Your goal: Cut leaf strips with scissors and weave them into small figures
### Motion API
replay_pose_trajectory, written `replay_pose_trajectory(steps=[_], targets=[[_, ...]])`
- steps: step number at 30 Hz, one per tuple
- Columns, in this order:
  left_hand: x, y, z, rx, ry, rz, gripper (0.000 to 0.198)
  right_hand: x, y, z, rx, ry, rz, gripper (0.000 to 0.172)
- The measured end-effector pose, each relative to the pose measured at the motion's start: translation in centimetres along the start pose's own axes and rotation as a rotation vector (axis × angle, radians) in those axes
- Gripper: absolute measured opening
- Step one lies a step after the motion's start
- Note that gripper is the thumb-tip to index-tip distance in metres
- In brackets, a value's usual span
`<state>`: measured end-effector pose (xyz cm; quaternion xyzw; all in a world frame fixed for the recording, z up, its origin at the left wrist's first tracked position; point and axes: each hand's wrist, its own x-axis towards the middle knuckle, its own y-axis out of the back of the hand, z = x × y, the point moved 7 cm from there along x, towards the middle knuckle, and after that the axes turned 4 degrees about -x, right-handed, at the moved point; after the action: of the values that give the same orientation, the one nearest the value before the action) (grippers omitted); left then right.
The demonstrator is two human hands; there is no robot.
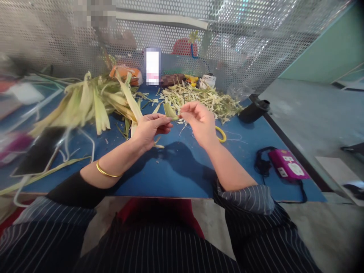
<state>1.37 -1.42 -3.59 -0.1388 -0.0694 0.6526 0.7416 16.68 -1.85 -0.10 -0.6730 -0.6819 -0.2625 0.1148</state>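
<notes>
Over the blue table (176, 174), both hands meet on one short leaf strip (170, 112), held just above the surface. The left hand (149, 129) curls closed round its lower end, thumb pressed on. The right hand (199, 122) nips the tip between thumb and forefinger, other fingers loosely bent. Long leaves (91, 100) lie to the left, a shredded heap (204, 99) behind (just beyond the fingers). Markings on the pink power strip (287, 165) are too small to read.

A fibrous, matt leaf (170, 112) is sitting in the grip. Below it, the table (176, 170) is looking smooth and matt. Beyond it, perforated metal mesh (256, 45) is shining dully. To its left, a bangle (105, 173) is gleaming gold.
</notes>
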Motion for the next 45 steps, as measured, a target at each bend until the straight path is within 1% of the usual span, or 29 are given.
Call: replay_pose_trajectory(steps=[2,4,6,8,12,15,18,20,24,27,29,31,33,35,38,40,42,45], targets=[[0.0,0.1,-0.1,-0.023,0.016,0.007,0.015,-0.2,-0.3,-1.0,-0.123,0.103,-0.042,0.010],[0.0,0.0,-0.3,-0.043,0.040,-0.009,0.015,-0.4,-0.5,-1.4,-0.211,0.155,-0.043,0.006],[0.0,-0.1,-0.5,-0.050,0.068,-0.037,0.016,-0.5,-0.7,-1.4,-0.238,0.156,-0.033,0.003],[0.1,-0.1,-0.6,-0.048,0.068,-0.051,0.017,-0.5,-0.7,-1.1,-0.233,0.130,-0.029,0.003],[0.0,0.0,0.0,-0.013,-0.053,-0.022,0.020,-0.6,-0.7,-0.8,-0.215,0.089,-0.018,0.005],[-0.3,-0.1,0.8,0.081,-0.166,0.019,0.020,-0.7,-0.7,-0.4,-0.220,0.028,0.002,0.006],[-0.7,-0.4,1.3,0.178,-0.265,0.058,0.018,-0.8,-0.6,0.0,-0.170,-0.041,0.015,0.008],[-0.9,-0.6,1.4,0.219,-0.305,0.064,0.018,-0.8,-0.6,0.3,-0.140,-0.066,0.030,0.009],[-1.1,-0.8,1.4,0.305,-0.344,0.041,0.019,-0.8,-0.4,0.9,-0.145,-0.087,0.082,0.017],[-0.8,-0.7,1.2,0.278,-0.300,0.031,0.018,-0.7,-0.6,1.6,-0.078,-0.121,0.065,0.015],[-0.5,-0.6,0.8,0.191,-0.204,0.013,0.017,-0.7,-0.9,2.0,0.008,-0.155,0.034,0.015],[-0.2,-0.6,0.2,0.094,-0.093,-0.015,0.017,-0.6,-1.0,1.9,0.046,-0.153,0.005,0.016],[0.0,-0.4,-0.2,0.008,-0.013,-0.030,0.018,-0.5,-0.9,1.2,0.012,-0.092,-0.022,0.020],[0.1,-0.3,-0.5,-0.049,0.026,-0.033,0.018,-0.4,-0.8,0.1,-0.062,0.008,-0.044,0.020],[0.1,-0.1,-0.6,-0.075,0.051,-0.037,0.017,-0.4,-0.8,-1.1,-0.176,0.126,-0.060,0.008],[0.0,-0.1,-0.7,-0.074,0.060,-0.042,0.017,-0.5,-0.8,-1.3,-0.212,0.159,-0.056,0.001],[0.0,-0.2,-0.7,-0.074,0.046,-0.046,0.018,-0.6,-0.7,-1.2,-0.210,0.163,-0.035,0.002],[0.0,-0.2,-0.4,-0.072,-0.020,-0.023,0.020,-0.8,-0.7,-0.9,-0.221,0.137,0.005,0.003]])
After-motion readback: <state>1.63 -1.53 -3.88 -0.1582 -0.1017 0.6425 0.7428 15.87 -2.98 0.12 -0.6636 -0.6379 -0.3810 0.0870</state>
